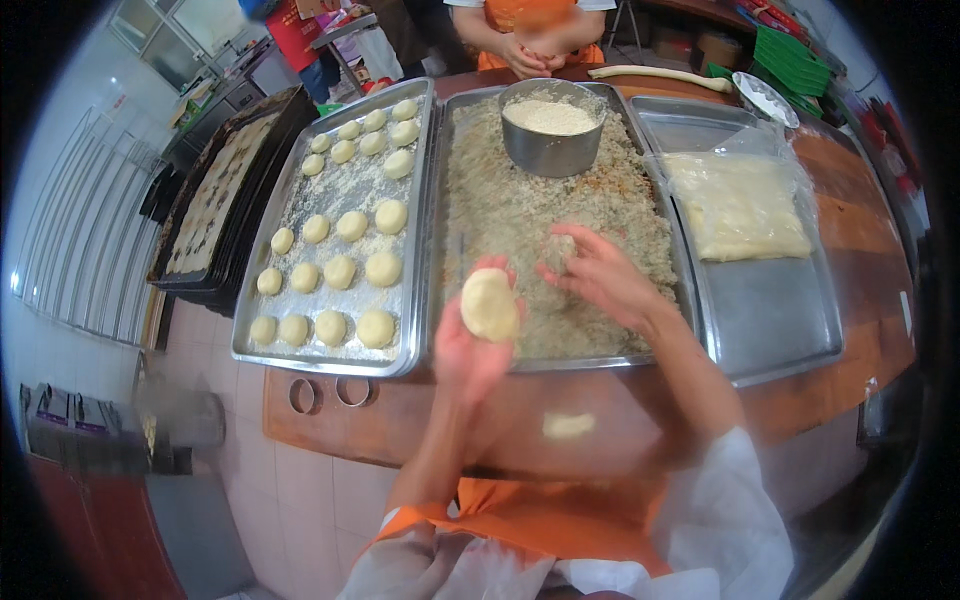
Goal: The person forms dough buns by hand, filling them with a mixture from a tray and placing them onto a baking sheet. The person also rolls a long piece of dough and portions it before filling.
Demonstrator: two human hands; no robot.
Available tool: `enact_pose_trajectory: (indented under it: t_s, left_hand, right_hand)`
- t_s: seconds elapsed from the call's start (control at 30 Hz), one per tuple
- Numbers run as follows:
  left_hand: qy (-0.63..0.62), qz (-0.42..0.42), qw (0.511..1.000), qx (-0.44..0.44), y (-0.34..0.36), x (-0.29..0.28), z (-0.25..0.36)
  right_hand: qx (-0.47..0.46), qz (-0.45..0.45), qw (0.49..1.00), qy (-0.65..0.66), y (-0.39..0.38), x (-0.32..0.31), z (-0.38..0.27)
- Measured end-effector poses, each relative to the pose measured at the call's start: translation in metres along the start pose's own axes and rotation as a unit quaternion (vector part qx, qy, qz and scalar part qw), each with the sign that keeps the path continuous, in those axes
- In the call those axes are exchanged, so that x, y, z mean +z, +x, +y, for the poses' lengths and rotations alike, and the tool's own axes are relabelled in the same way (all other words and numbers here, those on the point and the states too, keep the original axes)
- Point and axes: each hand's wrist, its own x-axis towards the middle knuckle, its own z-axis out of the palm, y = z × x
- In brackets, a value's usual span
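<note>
A flattened pale dough disc [489, 305] rests in my left hand [472, 355], over the near left part of the middle steel tray [441, 230], which is spread with crumbly, mottled filling [620, 225]. My right hand [595, 270] grips a small lump of filling [560, 250] with its fingers, just right of the disc. At the back of this tray stands a steel pot [550, 150] of pale crumbs. The left tray [410, 335] holds several rows of round dough balls [384, 269] on scattered flour.
The right tray [770, 330] holds wrapped dough [745, 210]. Two metal rings [354, 391] lie at the near left. Stacked baking pans [215, 200] sit far left. A co-worker's hands [530, 55] are across the wooden table [850, 300], beside a rolling pin [660, 75]. Green crates [785, 65] stand back right.
</note>
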Motion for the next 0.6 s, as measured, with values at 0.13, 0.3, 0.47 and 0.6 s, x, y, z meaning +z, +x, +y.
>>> enact_pose_trajectory:
  t_s: [0.13, 0.3, 0.47, 0.6]
  left_hand:
    - [0.037, 0.084, 0.995, 0.040, 0.016, -0.005, -0.009]
    - [0.123, 0.028, 0.988, 0.092, 0.024, -0.012, -0.029]
    - [0.209, 0.094, 0.958, 0.173, 0.013, 0.010, -0.046]
    - [0.520, 0.017, 0.844, 0.128, 0.001, -0.002, -0.014]
  right_hand:
    - [-0.097, 0.000, 0.949, -0.298, -0.017, 0.016, 0.003]
    - [-0.293, 0.014, 0.813, -0.502, -0.026, 0.038, 0.024]
    - [-0.237, 0.035, 0.885, -0.400, -0.022, 0.037, 0.021]
    - [-0.197, -0.027, 0.928, -0.315, -0.032, 0.032, 0.021]
